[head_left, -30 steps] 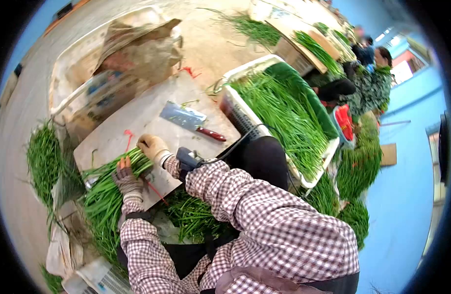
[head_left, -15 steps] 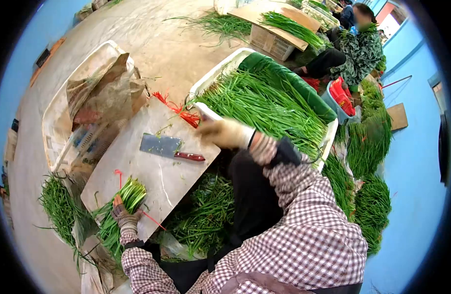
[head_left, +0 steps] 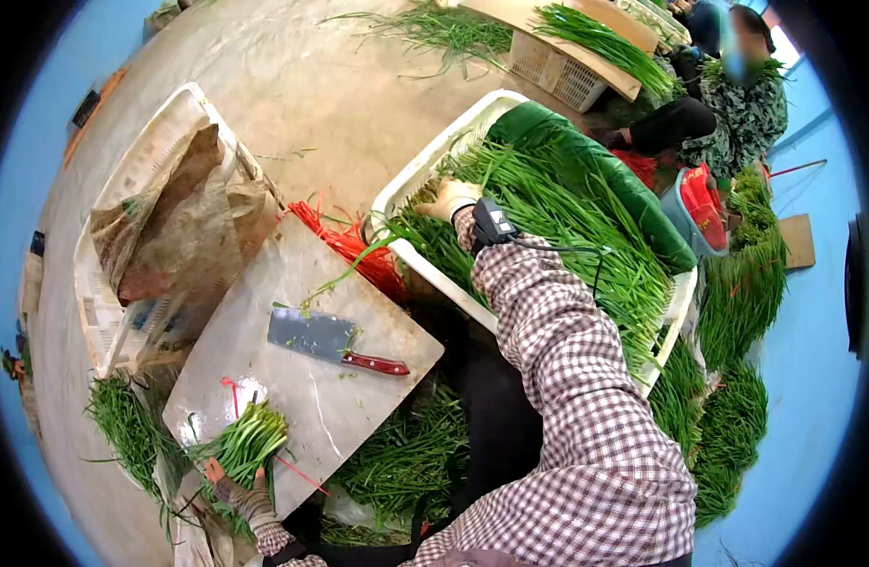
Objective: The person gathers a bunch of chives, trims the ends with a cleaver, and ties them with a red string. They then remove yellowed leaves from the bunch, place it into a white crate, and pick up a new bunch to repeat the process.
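Observation:
My left hand (head_left: 247, 497), in a fingerless knit glove, is closed around a bundle of green chives (head_left: 255, 437) at the near corner of the cutting board (head_left: 378, 312). A red tie (head_left: 302, 472) runs under that bundle. My right hand (head_left: 449, 200), in a pale glove, reaches over the rim of a white crate (head_left: 433, 283) and touches the loose chives (head_left: 557, 227) inside. Its fingertips are partly hidden among the stalks. On the board lies a cleaver (head_left: 312, 333) with a red-brown handle, with green scraps on its blade.
Red ties (head_left: 354, 250) hang at the board's far edge. To the left is another white crate (head_left: 161, 142) with a brown sheet (head_left: 170, 222) over it. Cut greens (head_left: 406, 454) lie below the board. A co-worker (head_left: 741, 109) sits at the back right near a bucket (head_left: 685, 203).
My right hand has moved from above the board's right side up into the chive crate. My left hand stays on the bundle. The whole view has shifted slightly.

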A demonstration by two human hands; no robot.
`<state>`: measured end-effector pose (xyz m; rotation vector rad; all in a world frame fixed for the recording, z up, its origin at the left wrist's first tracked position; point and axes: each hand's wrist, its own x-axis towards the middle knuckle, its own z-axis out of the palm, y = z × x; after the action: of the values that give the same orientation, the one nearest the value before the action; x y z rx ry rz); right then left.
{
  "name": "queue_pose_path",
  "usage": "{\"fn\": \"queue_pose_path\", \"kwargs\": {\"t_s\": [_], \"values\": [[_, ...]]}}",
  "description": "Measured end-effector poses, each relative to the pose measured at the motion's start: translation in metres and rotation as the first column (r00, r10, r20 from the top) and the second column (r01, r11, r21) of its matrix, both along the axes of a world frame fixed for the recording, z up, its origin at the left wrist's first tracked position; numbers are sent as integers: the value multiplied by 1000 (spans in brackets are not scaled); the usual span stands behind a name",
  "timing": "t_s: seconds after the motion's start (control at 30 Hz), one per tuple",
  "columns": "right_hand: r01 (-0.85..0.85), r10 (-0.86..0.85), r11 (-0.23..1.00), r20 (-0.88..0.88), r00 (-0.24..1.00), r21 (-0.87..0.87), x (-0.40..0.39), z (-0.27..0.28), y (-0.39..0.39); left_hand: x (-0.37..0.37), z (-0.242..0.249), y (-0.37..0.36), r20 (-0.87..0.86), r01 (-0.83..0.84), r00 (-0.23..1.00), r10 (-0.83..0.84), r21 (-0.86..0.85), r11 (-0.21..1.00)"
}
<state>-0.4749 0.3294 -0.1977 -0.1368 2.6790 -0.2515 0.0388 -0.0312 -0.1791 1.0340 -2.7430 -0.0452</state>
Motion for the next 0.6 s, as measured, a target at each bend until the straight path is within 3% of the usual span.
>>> {"fn": "queue_pose_path", "kwargs": {"t_s": [0.03, 0.1, 0.17, 0.23, 0.37, 0.43, 0.5, 0.57, 0.6], "values": [[-2, 2, 1000, 10, 1000, -1, 1, -11, -5, -4, 5, 5, -21, 30, 999, -31, -11, 999], [81, -59, 991, -192, 980, 108, 10, -16, -14, -6, 1, 3, 13, 66, 998, -66, -43, 997], [10, -10, 1000, -34, 999, -17, 3, -19, -12, -15, -4, 2, 29, 72, 997, -71, -12, 997], [-37, 36, 999, 52, 998, 15, 0, -29, -14, -29, -6, 12, 33, 46, 998, -47, 19, 999], [-111, 117, 987, -50, 992, 117, -5, -30, -18, -54, -16, 26, -107, 169, 981, -160, 83, 982], [-82, 78, 994, 62, 995, 71, -1, -30, -27, -70, -17, 34, -141, 270, 955, -260, 55, 961], [-105, 110, 992, -70, 992, 71, 15, -48, -41, -85, -28, 39, -187, 319, 933, -307, 42, 947], [-18, 19, 1000, -311, 950, 6, 28, -72, -48, -105, -30, 56, -253, 371, 902, -351, 34, 928], [-16, 17, 1000, -314, 949, 6, 30, -72, -45, -113, -31, 63, -255, 407, 884, -392, 7, 913]]}}
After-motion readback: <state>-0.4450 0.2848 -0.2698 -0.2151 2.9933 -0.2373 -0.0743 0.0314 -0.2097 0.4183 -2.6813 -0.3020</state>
